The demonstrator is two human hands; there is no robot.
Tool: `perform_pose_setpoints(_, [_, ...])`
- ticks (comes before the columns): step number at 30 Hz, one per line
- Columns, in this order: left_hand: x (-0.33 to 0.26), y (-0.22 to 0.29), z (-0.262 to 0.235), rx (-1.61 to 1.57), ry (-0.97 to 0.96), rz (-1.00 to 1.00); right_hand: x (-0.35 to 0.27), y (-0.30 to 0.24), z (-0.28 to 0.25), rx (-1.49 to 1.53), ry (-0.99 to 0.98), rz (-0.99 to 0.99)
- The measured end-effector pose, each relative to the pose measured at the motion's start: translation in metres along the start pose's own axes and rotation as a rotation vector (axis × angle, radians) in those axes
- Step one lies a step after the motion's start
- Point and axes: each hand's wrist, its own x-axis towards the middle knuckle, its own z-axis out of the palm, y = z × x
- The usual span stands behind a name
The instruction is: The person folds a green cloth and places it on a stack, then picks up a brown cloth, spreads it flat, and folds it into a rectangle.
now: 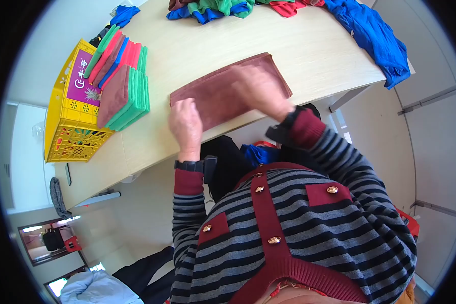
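A brown folded towel (215,93) lies as a long strip on the table in front of me, near the front edge. At its left end is my left hand (186,124), fingers curled closed on the cloth's edge; the fingertips are partly hidden. My right hand (261,91) is over the right half of the towel, its fingers stretched out and smeared by motion. Whether its palm presses on the cloth, I cannot tell.
On the left stands a yellow plastic crate (78,129). Beside it are stacked folded towels (129,96) in green, red, blue and brown. Loose coloured cloths (213,10) lie along the far side, and a blue cloth (370,40) hangs over the right edge of the table (152,137).
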Motion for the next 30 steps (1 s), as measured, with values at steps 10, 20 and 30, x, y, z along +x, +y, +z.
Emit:
perform_pose_setpoints(10, [-0.005, 0.008, 0.045, 0.020, -0.467, 0.070, -0.007, -0.001, 0.082, -0.234, -0.240, -0.063])
perform_pose_setpoints(20, [-0.009, -0.045, 0.034, 0.037, -0.452, -0.226, -0.001, 0.069, 0.037, -0.497, -0.178, 0.157])
perform_pose_setpoints(30, [-0.002, -0.027, 0.008, 0.113, -0.347, -0.383, -0.013, 0.095, 0.006, -0.569, -0.119, 0.281])
